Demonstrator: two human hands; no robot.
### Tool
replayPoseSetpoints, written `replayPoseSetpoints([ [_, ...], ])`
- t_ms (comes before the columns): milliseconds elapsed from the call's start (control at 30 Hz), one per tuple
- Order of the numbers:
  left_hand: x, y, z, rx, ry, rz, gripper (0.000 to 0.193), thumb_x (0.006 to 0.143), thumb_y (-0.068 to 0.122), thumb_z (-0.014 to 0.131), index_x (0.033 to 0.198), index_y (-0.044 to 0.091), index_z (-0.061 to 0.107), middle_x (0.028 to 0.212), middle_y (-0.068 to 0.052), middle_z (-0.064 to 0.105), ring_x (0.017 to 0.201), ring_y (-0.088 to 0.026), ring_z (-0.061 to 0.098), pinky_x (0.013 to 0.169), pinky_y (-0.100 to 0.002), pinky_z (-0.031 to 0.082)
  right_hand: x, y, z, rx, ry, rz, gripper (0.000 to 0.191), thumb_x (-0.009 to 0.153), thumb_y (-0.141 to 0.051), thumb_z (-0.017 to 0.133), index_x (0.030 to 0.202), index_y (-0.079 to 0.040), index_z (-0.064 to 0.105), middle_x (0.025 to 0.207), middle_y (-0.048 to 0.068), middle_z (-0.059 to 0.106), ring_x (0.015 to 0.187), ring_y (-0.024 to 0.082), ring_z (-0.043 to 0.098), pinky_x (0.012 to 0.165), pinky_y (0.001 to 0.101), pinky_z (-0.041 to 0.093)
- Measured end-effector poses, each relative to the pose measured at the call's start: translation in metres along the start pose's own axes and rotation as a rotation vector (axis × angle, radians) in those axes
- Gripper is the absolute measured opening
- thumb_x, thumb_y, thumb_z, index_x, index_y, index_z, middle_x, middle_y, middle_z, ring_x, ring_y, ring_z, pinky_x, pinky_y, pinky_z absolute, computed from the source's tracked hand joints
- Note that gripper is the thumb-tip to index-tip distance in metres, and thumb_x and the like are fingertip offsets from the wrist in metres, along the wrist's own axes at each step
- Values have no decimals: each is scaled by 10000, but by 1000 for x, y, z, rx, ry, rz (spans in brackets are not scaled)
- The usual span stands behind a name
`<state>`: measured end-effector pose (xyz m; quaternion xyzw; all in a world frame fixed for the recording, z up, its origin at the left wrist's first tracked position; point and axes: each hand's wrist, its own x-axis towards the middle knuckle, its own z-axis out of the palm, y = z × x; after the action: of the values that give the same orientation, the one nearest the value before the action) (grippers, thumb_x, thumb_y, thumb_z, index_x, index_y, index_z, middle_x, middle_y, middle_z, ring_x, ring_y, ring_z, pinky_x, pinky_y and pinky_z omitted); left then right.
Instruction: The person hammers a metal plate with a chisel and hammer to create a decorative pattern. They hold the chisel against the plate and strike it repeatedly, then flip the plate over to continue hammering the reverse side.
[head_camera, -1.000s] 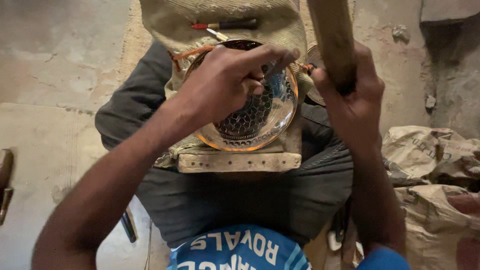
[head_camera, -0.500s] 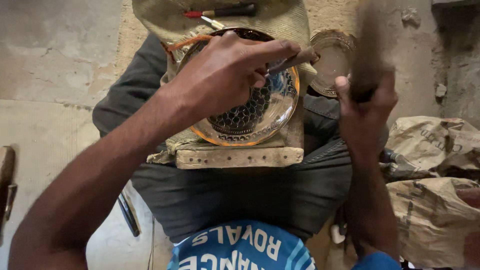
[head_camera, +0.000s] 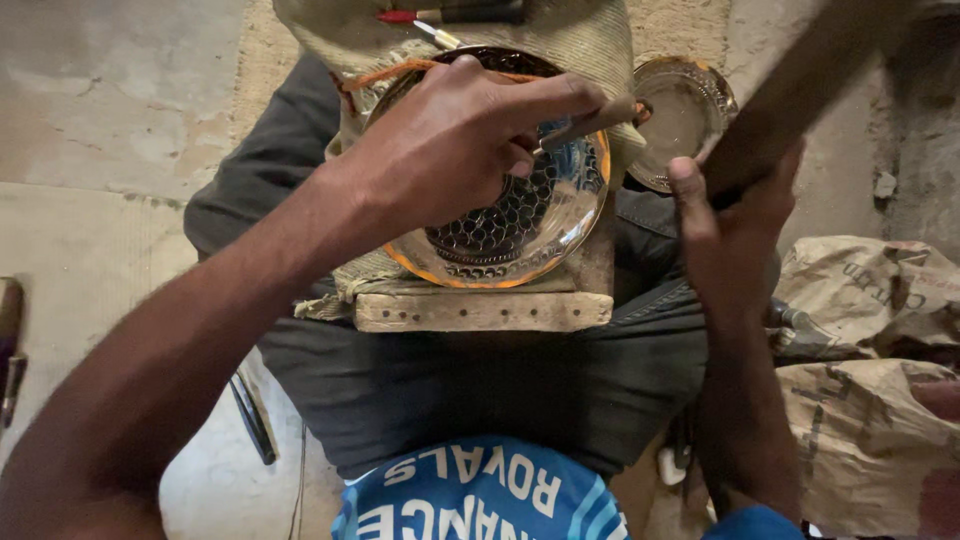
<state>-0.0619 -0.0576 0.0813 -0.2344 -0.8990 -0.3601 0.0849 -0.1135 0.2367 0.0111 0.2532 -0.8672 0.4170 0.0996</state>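
View from above, looking down at a seated person's lap and both arms. Nearest the camera is the hem of a blue shirt (head_camera: 480, 495) with white lettering, then dark grey trousers (head_camera: 480, 385) over spread legs.

A wooden block (head_camera: 483, 310) lies across the lap, with a row of small holes along its near edge. A round metal plate (head_camera: 505, 225) sits on it, shiny, with an orange-gold rim and a honeycomb pattern punched into its middle. Frayed burlap (head_camera: 560, 40) pads the block under and beyond the plate.

The left hand (head_camera: 450, 150) reaches in from the lower left and rests on top of the plate, covering much of it. Its fingers are closed around a thin metal punch (head_camera: 590, 120), which slants up to the right over the plate's far right rim.

The right hand (head_camera: 735, 240) is raised on the right, well apart from the plate. It grips a wooden mallet (head_camera: 800, 90), a thick brown shaft blurred by motion, slanting up toward the top right corner.

Just beyond the plate, to the right, a second, smaller dish (head_camera: 685, 115) lies on the ground. On the burlap at the top edge lie two slim tools (head_camera: 450, 15), one with a red end.

Crumpled paper sacks (head_camera: 870, 380) are piled at the right. The floor (head_camera: 110, 110) is worn grey concrete. A dark strip (head_camera: 252, 415) lies on it beside the left thigh.
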Motion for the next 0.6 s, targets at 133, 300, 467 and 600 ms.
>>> replayPoseSetpoints([
  [133,-3,-1,-4,-29,22,70,612,858,-104,691,1407,132,557,1017,-151,769,842,-274,772,675,-425,615,2,-9,0,-31,-9,100,381,1051,-184,761,1288,-2,524,970,152,635,805,253,604,752,375,515],
  [300,-7,-2,-11,-45,-53,13,576,851,-114,694,1364,127,592,944,-150,750,811,-287,761,650,-465,571,-6,-11,0,-43,20,-43,395,1054,-163,769,1275,7,490,1042,140,645,928,229,660,863,356,534],
  [467,-11,-5,-12,-64,-11,73,562,860,-69,731,1371,104,574,1015,-161,747,910,-336,749,714,-492,567,-11,1,0,-18,60,-21,304,1132,-122,778,1260,-15,524,1033,121,617,914,207,611,851,318,515],
  [600,-13,-6,-9,-41,2,62,583,850,-76,712,1386,114,585,1012,-157,755,903,-329,756,725,-495,579,-4,-4,3,295,122,100,408,1032,-137,778,1284,-33,474,1053,49,592,946,162,577,873,291,502],
])
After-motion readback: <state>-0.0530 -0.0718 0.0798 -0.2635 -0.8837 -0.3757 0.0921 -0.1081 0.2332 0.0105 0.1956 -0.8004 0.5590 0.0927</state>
